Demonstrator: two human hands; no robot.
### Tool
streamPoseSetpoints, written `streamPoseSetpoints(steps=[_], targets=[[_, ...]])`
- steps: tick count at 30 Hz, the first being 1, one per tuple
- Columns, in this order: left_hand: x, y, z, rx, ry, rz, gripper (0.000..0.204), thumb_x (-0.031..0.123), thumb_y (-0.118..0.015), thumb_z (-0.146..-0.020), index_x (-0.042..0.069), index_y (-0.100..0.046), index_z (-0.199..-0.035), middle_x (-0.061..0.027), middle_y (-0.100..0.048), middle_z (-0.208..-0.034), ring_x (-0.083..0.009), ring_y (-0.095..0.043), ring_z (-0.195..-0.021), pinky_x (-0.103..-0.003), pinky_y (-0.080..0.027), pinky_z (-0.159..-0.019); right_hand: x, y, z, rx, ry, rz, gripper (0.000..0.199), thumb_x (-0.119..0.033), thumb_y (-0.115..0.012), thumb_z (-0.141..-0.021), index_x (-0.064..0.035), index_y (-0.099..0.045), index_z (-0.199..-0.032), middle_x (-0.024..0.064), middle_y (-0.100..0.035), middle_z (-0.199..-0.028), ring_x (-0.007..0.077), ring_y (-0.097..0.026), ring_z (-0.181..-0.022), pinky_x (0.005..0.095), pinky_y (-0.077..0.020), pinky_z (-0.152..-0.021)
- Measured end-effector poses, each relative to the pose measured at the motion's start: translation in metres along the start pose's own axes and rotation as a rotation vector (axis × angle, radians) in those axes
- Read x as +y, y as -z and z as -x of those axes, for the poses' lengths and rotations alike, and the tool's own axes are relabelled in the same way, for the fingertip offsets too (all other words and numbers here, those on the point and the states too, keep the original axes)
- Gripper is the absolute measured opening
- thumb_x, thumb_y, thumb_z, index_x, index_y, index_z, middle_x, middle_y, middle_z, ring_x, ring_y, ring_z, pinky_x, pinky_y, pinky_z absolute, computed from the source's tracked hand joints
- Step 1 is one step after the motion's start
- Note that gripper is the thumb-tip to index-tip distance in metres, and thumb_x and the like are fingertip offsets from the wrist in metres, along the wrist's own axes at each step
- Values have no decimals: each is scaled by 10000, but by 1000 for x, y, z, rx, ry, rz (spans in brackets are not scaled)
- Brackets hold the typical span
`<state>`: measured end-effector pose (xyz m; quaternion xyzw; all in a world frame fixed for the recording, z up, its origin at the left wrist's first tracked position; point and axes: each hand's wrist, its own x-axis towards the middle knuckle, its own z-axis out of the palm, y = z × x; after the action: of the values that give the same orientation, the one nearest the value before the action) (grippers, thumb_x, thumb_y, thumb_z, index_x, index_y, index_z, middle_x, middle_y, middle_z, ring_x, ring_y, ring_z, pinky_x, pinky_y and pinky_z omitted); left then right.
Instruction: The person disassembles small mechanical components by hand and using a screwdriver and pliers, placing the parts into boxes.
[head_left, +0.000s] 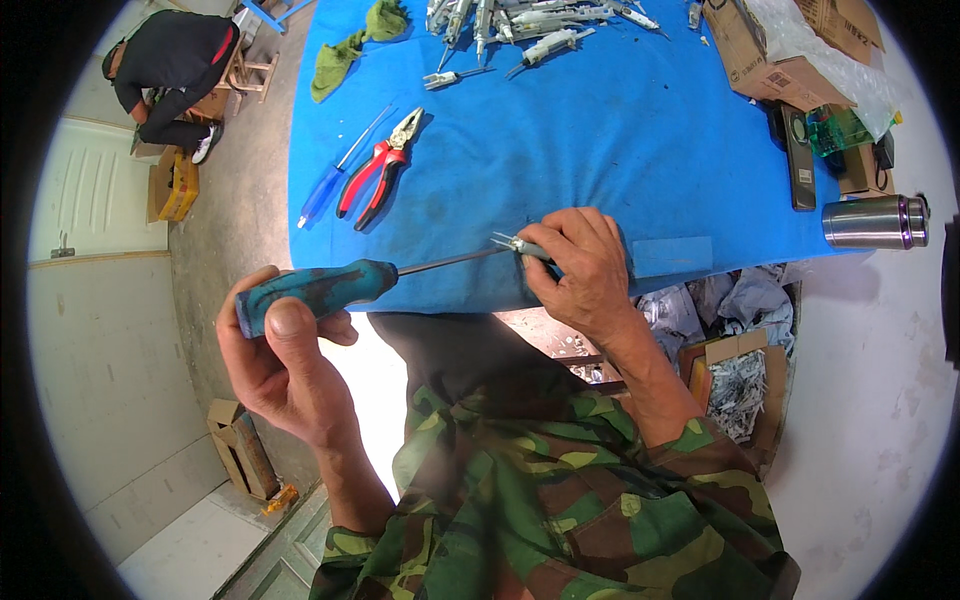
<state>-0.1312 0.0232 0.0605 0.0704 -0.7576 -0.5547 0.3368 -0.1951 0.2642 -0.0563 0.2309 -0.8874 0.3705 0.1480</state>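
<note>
My left hand (295, 350) is closed round the handle end of a screwdriver (325, 290) with a worn teal grip. The shaft runs to the right, and its tip meets a small grey part with thin metal prongs (530, 247). My right hand (580, 265) pinches that part over the table's near edge; the fingers cover much of it. Beyond my left hand, pliers with red and black handles (380, 170) lie beside a second screwdriver with a blue clear handle (322, 195). Several similar grey-white parts (545, 50) are heaped at the far side.
A blue cloth (500, 160) covers the table. A green glove (340, 65) lies far left. At the right are a cardboard box (765, 60), a dark phone-like device (798, 155) and a steel flask (875, 222). A box of scraps (740, 390) stands below. Another person (175, 65) sits far left.
</note>
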Motion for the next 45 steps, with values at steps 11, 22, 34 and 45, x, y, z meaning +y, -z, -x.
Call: streamPoseSetpoints(steps=[11,22,34,45], targets=[[2,-3,-1,14,-21,-26,411,306,-661,-1058,-57,-579,-1232,-108,-682,-809,-130,-632,-574,-237,-493,-518,1,-2,0,26,14,-1,247,-66,-793,-757,-100,-754,-998,16,-642,-931,233,-606,-901,396,-430,-795],[7,-10,-1,-28,-36,-31,434,306,-692,-1043,-68,-570,-1224,-113,-671,-800,-131,-627,-584,-238,-496,-530,2,-2,0,12,10,5,251,-65,-772,-758,-113,-719,-998,14,-631,-950,238,-601,-927,404,-434,-823],[16,-25,-17,-190,-196,-200,402,303,-723,-1027,-31,-578,-1196,-94,-676,-809,-112,-648,-597,-235,-538,-534,2,-1,-2,-31,15,12,246,-79,-775,-781,-103,-710,-1017,38,-628,-979,257,-598,-959,414,-428,-844],[30,-33,-27,-250,-105,-167,348,208,-840,-935,-9,-628,-1106,-36,-675,-821,-61,-629,-649,-213,-519,-561,-7,14,-9,-100,2,-18,337,-134,-783,-798,-86,-718,-1126,104,-667,-1087,309,-626,-1033,417,-450,-904]])
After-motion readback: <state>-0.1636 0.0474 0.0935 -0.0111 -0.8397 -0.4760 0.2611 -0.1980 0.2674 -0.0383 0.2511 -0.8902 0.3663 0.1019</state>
